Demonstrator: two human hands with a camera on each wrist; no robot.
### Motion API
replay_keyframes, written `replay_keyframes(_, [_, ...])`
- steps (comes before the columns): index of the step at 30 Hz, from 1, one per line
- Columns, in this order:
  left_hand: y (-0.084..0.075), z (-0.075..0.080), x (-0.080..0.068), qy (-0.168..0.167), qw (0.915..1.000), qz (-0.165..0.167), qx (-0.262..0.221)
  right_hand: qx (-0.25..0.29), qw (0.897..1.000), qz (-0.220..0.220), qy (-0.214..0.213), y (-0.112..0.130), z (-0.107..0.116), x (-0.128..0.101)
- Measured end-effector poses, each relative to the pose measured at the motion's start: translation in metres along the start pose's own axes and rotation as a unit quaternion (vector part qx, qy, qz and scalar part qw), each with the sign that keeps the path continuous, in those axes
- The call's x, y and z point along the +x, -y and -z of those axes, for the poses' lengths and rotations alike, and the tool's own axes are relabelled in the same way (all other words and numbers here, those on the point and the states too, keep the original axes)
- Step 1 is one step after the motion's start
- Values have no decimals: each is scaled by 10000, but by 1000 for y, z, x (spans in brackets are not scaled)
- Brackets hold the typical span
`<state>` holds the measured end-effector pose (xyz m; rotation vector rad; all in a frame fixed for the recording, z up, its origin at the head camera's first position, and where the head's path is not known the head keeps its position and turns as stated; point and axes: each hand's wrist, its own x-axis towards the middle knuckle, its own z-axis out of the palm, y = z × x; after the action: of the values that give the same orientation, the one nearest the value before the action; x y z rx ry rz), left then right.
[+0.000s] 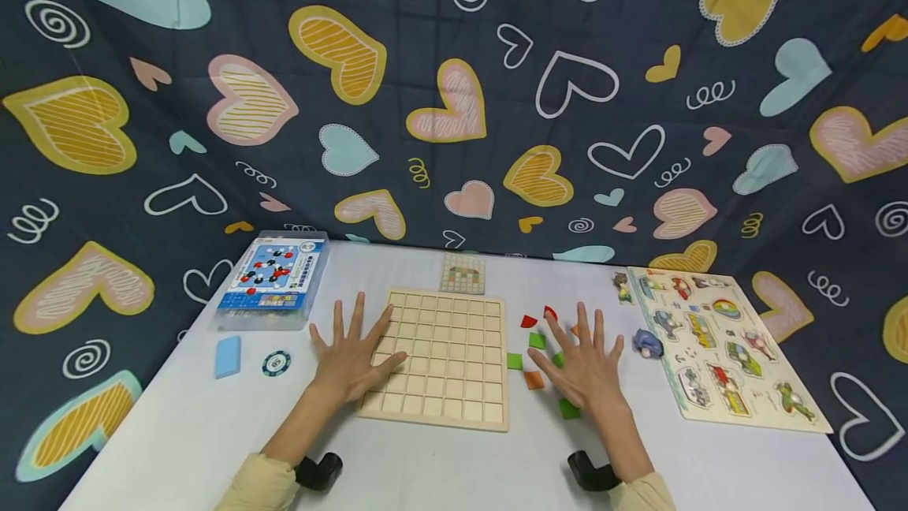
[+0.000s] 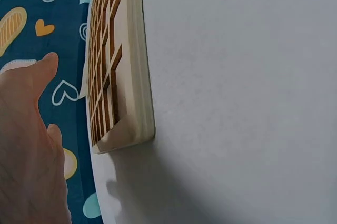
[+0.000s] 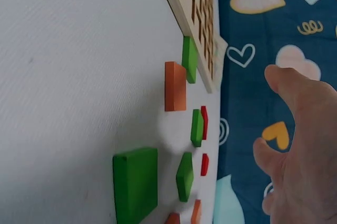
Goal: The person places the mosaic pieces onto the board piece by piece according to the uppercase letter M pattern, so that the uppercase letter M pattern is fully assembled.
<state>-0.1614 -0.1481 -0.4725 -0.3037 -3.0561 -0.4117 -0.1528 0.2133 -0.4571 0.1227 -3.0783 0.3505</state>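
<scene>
Fingers spread, my left hand (image 1: 351,361) hovers over the left edge of a wooden grid board (image 1: 447,357). The left wrist view shows that hand (image 2: 26,140) beside the board's corner (image 2: 131,129). My right hand (image 1: 585,365), also spread and holding nothing, is over loose coloured blocks right of the board. Among them are a green square block (image 1: 537,341), an orange block (image 1: 534,380) and a red quarter-round piece (image 1: 528,322). In the right wrist view a larger green block (image 3: 136,184) lies below the right hand (image 3: 305,145). The hand partly hides several pieces in the head view.
A small pattern card (image 1: 463,273) lies behind the board. At left are a boxed molecule set (image 1: 273,278), a blue block (image 1: 228,357) and a round chip (image 1: 277,363). At right, a picture puzzle board (image 1: 723,345) lies near a blue-purple figure (image 1: 647,344).
</scene>
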Motion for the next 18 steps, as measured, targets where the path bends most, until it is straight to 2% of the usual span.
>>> replay_keyframes(4, [1, 3, -11, -5, 9999, -99, 28, 23, 10000, 7, -15, -2, 3, -3])
replay_keyframes(11, [1, 5, -36, -69, 9988, -439, -192, 0, 10000, 34, -77, -8, 6, -13])
replay_keyframes(18, [9, 3, -55, -139, 9966, -804, -122, -63, 9994, 201, -263, -14, 7, -27])
